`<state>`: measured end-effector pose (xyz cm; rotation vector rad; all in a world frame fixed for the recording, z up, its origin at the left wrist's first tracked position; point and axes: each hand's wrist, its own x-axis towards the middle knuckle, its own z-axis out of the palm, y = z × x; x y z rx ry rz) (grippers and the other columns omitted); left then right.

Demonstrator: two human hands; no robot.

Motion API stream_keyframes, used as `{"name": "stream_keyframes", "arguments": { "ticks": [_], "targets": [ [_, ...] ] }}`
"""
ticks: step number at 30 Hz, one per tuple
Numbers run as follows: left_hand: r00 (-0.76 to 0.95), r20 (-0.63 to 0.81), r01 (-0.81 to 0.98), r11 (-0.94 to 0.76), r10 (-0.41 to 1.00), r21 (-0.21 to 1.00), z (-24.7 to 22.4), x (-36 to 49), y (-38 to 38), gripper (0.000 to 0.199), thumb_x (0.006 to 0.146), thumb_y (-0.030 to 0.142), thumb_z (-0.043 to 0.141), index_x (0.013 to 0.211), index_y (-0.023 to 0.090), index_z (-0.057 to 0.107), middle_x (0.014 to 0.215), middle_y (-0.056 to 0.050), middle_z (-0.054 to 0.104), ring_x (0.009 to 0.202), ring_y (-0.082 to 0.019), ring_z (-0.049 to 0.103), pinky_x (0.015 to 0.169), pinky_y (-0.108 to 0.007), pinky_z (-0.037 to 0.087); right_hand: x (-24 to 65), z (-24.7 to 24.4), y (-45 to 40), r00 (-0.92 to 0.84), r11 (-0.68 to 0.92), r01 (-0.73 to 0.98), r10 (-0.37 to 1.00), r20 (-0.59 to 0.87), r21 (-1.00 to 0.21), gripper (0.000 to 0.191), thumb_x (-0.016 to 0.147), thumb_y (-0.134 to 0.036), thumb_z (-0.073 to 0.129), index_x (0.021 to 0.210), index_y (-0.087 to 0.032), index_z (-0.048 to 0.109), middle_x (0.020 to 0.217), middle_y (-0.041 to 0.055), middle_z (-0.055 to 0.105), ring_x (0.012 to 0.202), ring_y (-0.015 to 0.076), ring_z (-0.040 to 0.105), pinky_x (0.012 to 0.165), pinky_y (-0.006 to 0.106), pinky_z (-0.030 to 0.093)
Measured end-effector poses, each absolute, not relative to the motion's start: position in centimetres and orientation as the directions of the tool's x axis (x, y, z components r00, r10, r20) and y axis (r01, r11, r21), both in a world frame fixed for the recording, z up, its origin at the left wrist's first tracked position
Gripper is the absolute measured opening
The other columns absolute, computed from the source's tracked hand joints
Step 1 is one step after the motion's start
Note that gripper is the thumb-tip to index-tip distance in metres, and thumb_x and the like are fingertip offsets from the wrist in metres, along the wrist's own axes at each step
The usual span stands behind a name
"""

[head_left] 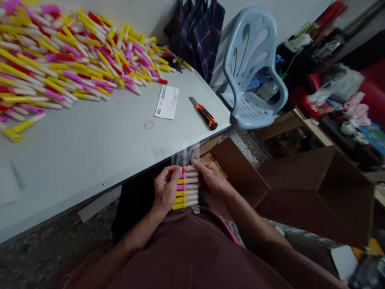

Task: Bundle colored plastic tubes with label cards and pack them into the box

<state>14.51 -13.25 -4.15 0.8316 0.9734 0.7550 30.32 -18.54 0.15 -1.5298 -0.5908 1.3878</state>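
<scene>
Near my lap, in front of the table's edge, I hold a clear plastic bag (186, 153) with several marker-like pens (187, 187) lined up in a row. They have yellow, pink and red ends and pale bodies. My left hand (166, 188) is closed on the left side of the bag, thumb over the coloured ends. At the upper right my right hand (213, 177) pinches the bag's edge beside the top red pen. The upper part of the bag, above the pens, looks flat and see-through.
On the white table (117, 133) lie a large pile of similar pens (72, 56), a printed card (166, 102), a rubber band (148, 125) and an orange-black utility knife (206, 115), blade exposed. Open cardboard boxes (291, 198) stand at right. A blue-grey chair (255, 66) is beyond.
</scene>
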Motion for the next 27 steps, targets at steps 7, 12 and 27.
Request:
{"name": "stream_keyframes", "arguments": {
  "ticks": [7, 12, 27],
  "targets": [
    [0.452, -0.52, -0.113, 0.625, 0.724, 0.772, -3.7, 14.0, -14.1, 0.043, 0.076, 0.061, 0.082, 0.087, 0.021, 0.071, 0.082, -0.001, 0.072, 0.068, -0.018, 0.069, 0.057, -0.027, 0.056, 29.1, -0.9, -19.2, 0.356, -0.37, 0.032, 0.872, -0.335, -0.928, 0.058, 0.093, -0.065, 0.064, 0.059, -0.02, 0.05, 0.059, -0.0022, 0.045, 0.055, 0.0111, 0.035, 0.05, 0.026, 0.027],
    [0.442, -0.532, -0.148, 0.643, 0.723, 0.751, -3.7, 13.6, -13.9, 0.036, 0.074, 0.054, 0.087, 0.085, 0.021, 0.075, 0.077, 0.0, 0.074, 0.066, -0.017, 0.069, 0.06, -0.027, 0.057, 29.4, -1.0, -19.5, 0.244, -0.396, -0.144, 0.874, -0.42, -0.907, 0.053, 0.093, -0.065, 0.066, 0.066, -0.019, 0.064, 0.063, -0.0008, 0.053, 0.058, 0.0122, 0.043, 0.055, 0.027, 0.036],
    [0.479, -0.492, -0.19, 0.633, 0.727, 0.75, -5.0, 10.1, -12.0, 0.032, 0.075, 0.042, 0.09, 0.092, 0.017, 0.082, 0.089, -0.005, 0.08, 0.08, -0.016, 0.071, 0.077, -0.025, 0.057, 29.2, -1.6, -18.5, 0.054, -0.358, -0.232, 0.924, -0.379, -0.905, 0.03, 0.089, -0.046, 0.079, 0.101, -0.02, 0.083, 0.09, 0.0042, 0.076, 0.08, 0.0169, 0.065, 0.076, 0.031, 0.051]
  ]
}}
